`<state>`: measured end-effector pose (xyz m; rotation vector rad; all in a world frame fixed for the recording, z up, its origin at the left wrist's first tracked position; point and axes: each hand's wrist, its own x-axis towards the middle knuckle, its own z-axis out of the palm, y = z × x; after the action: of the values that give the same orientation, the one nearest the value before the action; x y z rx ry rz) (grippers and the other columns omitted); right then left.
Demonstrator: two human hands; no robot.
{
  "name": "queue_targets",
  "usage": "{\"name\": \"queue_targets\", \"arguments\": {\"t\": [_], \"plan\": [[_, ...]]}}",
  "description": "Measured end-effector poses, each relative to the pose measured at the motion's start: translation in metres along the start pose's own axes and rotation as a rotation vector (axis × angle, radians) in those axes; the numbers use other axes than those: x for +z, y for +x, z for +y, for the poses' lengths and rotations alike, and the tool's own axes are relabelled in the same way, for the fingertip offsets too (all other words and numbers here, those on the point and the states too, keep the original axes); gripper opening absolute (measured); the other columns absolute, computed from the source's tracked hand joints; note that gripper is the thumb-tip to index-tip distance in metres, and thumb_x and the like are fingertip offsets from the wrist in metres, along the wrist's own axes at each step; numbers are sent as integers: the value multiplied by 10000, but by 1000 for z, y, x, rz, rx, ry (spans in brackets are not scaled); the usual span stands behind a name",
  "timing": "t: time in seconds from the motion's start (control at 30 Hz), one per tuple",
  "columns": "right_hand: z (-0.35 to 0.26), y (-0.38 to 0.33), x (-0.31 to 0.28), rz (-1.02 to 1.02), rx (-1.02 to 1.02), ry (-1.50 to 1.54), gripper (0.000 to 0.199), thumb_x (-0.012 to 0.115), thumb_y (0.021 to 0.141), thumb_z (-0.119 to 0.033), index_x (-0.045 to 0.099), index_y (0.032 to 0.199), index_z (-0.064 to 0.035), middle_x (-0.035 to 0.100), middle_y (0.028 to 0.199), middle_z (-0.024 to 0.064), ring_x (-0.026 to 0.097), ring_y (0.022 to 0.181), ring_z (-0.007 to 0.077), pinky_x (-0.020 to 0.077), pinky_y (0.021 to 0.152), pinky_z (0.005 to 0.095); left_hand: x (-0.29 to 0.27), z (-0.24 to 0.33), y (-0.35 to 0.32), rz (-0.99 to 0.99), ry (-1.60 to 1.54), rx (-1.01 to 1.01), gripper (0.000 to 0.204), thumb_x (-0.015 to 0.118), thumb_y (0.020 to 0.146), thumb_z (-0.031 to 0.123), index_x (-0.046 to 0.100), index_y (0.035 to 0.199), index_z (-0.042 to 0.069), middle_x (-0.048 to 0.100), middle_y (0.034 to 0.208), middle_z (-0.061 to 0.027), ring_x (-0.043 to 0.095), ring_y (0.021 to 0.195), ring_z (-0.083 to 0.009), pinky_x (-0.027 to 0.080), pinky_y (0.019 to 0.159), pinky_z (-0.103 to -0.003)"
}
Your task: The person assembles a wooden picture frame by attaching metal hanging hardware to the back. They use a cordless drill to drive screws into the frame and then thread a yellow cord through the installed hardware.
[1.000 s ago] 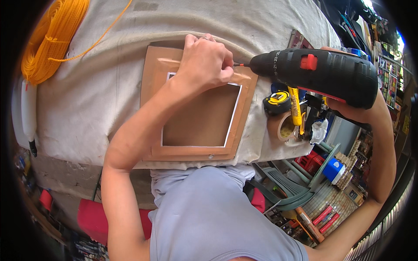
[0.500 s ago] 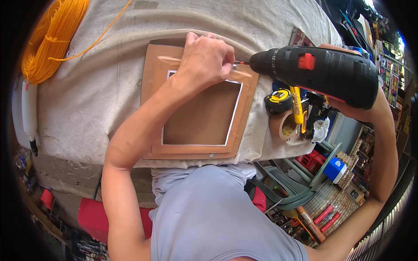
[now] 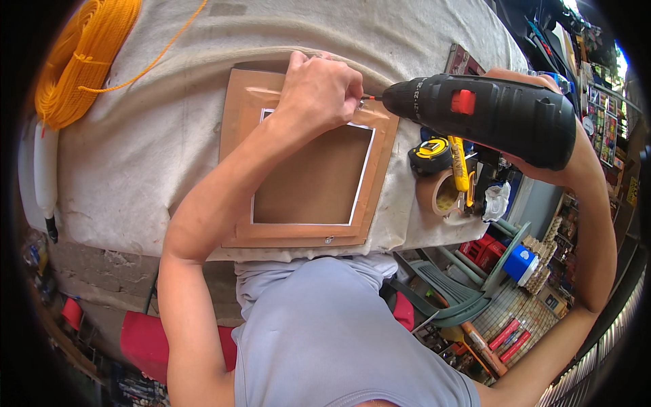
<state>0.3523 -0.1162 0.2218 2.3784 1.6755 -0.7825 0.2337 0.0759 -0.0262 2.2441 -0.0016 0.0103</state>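
Note:
A brown picture frame (image 3: 298, 236) lies on the cloth, with a white-edged opening around a darker brown panel. My left hand (image 3: 319, 91) is closed over its far edge, thumb and fingers pinched together; what they hold is hidden. My right hand (image 3: 525, 76) grips a black cordless drill (image 3: 505, 112) with a red switch, held level and pointing left. The drill's thin bit (image 3: 371, 98) reaches my left fingertips, beside a small shiny bit of metal on the frame. Another small metal fitting (image 3: 329, 239) sits on the frame's near side.
Pale cloth (image 3: 135, 169) covers the table. Right of the frame are a yellow-black tape measure (image 3: 432, 154), a yellow cutter (image 3: 459, 163) and a roll of brown tape (image 3: 445, 193). An orange rope coil (image 3: 85, 64) and a white tube (image 3: 46, 169) lie left. A green plastic chair (image 3: 447, 288) stands below right.
The drill and my right hand have shifted slightly left, bringing the chuck closer to my left hand. My left hand has stayed nearly still on the frame.

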Motion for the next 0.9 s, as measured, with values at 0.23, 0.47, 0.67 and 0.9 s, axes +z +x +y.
{"name": "queue_targets", "arguments": {"t": [0.23,0.47,0.67,0.9], "plan": [[9,16,5,26,2,98,623,799,631,-25,660,1232,-109,600,1356,104,562,1235,311,380,1083,421,-3,-3,-3,38,36,-82,90,682,741,118,763,748,157,721,780,-17,645,902,-228,380,902,-419],[-20,21,4,-25,205,115,554,792,585,-45,684,1127,-94,680,1113,154,603,1104,374,483,969,415,0,-4,-1,26,8,-25,48,708,730,156,752,744,169,690,702,19,632,837,-183,358,848,-388],[-28,20,5,96,245,66,377,724,606,-77,683,979,-56,675,1054,194,656,981,402,549,823,459,3,-14,0,76,-22,5,56,739,723,211,759,760,176,649,661,35,617,806,-178,375,841,-382],[-15,-7,-12,240,44,71,371,745,598,-113,712,962,-45,709,914,181,681,908,369,544,815,431,5,-18,-1,189,-39,109,96,768,678,176,759,757,121,633,622,-16,615,603,-143,483,611,-304]]}}
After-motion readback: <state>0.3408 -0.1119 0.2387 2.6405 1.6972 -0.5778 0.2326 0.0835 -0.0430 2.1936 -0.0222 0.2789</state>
